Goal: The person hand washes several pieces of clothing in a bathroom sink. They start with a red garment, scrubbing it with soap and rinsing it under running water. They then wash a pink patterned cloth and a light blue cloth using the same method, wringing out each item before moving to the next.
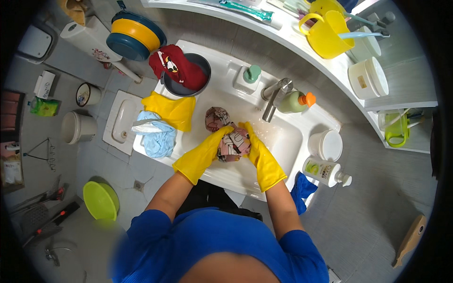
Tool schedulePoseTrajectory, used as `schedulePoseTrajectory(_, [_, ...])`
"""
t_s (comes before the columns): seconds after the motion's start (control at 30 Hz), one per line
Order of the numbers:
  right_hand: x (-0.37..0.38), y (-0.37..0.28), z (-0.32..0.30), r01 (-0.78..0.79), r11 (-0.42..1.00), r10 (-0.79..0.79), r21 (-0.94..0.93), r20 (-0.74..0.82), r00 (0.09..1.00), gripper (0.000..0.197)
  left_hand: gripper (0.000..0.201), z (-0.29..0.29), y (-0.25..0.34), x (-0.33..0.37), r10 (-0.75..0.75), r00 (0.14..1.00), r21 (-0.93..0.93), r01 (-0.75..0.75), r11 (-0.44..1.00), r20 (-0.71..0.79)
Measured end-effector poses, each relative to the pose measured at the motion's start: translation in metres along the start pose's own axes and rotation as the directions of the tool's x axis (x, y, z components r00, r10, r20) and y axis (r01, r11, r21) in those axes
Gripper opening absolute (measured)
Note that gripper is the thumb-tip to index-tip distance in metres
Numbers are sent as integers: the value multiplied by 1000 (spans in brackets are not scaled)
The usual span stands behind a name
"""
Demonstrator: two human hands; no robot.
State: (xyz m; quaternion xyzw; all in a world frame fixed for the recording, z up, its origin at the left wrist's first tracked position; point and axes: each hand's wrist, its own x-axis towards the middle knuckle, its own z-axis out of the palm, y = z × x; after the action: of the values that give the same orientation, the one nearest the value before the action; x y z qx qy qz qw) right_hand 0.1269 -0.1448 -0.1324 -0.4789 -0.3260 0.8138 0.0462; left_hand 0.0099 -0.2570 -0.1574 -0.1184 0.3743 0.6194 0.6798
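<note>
Over the white sink (288, 146), a wet pink cloth with a dark print (234, 144) is bunched between my two hands. Another fold of pink printed fabric (217, 118) shows just beyond; I cannot tell whether it is the same piece. My left hand (204, 152), in a yellow rubber glove, grips the cloth from the left. From the other side my right hand (260, 158), gloved alike, is closed on it. Fingertips are partly hidden by the fabric. Past the hands, the silver faucet (277, 98) reaches over the basin, with small suds or droplets below it.
A dark basin (204, 70) holding red cloth (177, 68) sits on the sink's left rim, near yellow fabric (174, 112) and light-blue cloth (158, 139). Soap bottles (247, 78), a white tub (325, 145), a pump bottle (323, 170) and blue cloth (302, 191) line the other edges.
</note>
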Motion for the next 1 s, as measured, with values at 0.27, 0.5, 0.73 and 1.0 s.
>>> schedulePoseTrajectory(0.27, [24,82,6,58,988,-56,142,-17,998,58,56,56,25,-26,397,841,904,225,363,-368])
schedulePoseTrajectory(0.5, [18,77,28,-198,826,49,527,284,958,49,70,-1,32,4,578,816,960,-161,228,0])
schedulePoseTrajectory(0.73, [-61,1,60,-591,380,38,712,626,779,58,68,-55,19,-39,173,982,-154,-160,975,73])
schedulePoseTrajectory(1.0, [-102,7,87,-249,541,-382,803,499,778,47,72,-20,-20,24,479,785,-314,-375,872,393])
